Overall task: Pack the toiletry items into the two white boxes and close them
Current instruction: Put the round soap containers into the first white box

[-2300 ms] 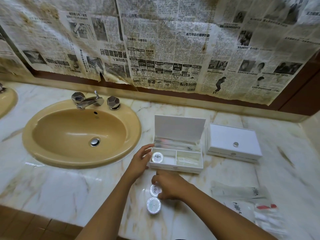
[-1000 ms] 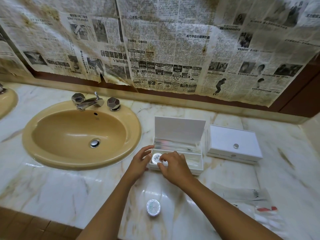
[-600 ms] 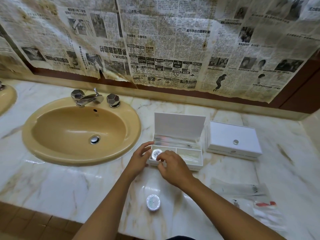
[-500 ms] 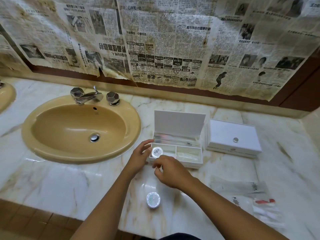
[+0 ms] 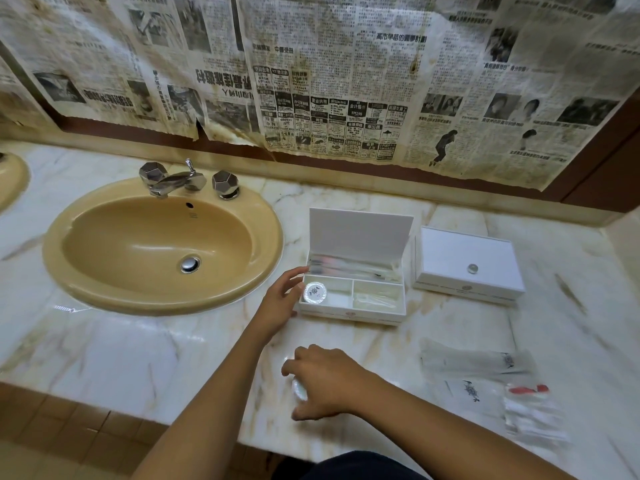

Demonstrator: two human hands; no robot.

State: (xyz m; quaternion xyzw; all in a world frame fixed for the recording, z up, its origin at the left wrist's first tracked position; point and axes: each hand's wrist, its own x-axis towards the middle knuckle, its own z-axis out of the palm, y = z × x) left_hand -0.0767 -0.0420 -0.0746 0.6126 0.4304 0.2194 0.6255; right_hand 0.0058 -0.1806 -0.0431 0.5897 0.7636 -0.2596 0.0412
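The task looks partly done. The open white box (image 5: pixel 351 299) stands on the marble counter (image 5: pixel 145 355) with its lid up; a round wrapped puck (image 5: pixel 315 292) lies in its front left compartment, clear sachets fill the front right one, and long wrapped items lie along the back compartment. The left hand (image 5: pixel 277 306) rests against the box's left wall, fingers (image 5: pixel 294 273) relaxed and straight, steadying it rather than gripping. The right hand (image 5: pixel 322 381) hovers low near the counter's front edge, its fingers curled over a second round puck (image 5: pixel 299 388); whether they grasp it yet is hard to tell, since the hand hides most of it. That puck probably belongs beside the first. The second white box (image 5: pixel 467 265) sits just to the right of the open one, its lid down; what it holds cannot be seen. Loose sachets (image 5: pixel 485 379), one with a red part, lie on the counter at right, not yet packed, so filling and closing both boxes remain
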